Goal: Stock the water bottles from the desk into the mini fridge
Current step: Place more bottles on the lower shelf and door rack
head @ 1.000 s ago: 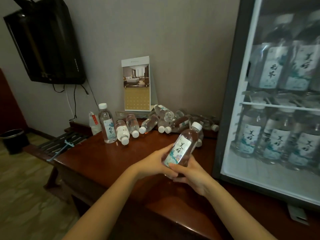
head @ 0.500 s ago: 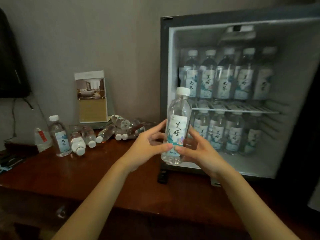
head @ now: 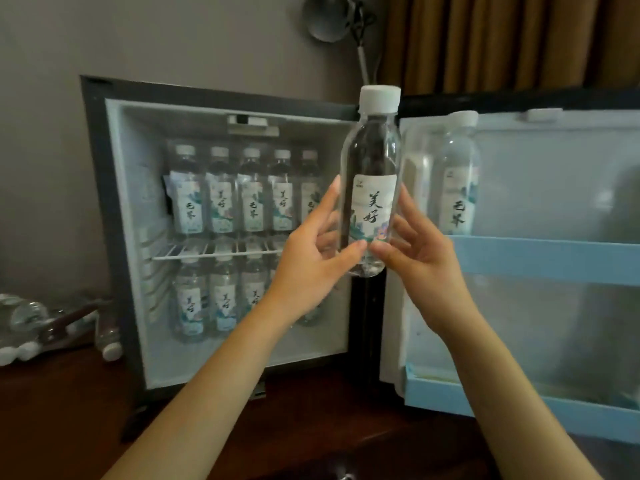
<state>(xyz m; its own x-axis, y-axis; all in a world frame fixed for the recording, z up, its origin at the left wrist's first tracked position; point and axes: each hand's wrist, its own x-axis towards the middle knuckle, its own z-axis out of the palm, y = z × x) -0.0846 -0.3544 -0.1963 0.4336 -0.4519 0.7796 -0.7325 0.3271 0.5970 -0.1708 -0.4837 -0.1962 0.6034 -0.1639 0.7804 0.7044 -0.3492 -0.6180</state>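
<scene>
I hold a clear water bottle (head: 372, 174) with a white cap upright in front of the open mini fridge (head: 114, 237). My left hand (head: 311, 258) and my right hand (head: 420, 261) both grip its lower half, one on each side. Inside the fridge, several labelled bottles (head: 235, 199) stand in a row on the wire shelf (head: 207, 252), and more stand on the floor below. One bottle (head: 457, 181) stands in the upper rack of the open door (head: 547, 251). More bottles (head: 31, 327) lie on the desk (head: 69, 410) at far left.
The fridge door swings out to the right, with light blue racks. A dark cord or bracket sits under the fridge front on the wooden desk. A round mirror on a stalk and brown curtains are behind the fridge.
The view has swung right from the bottle pile to the fridge and its door. Both hands have lifted the bottle upright and raised it higher, toward the fridge's right edge.
</scene>
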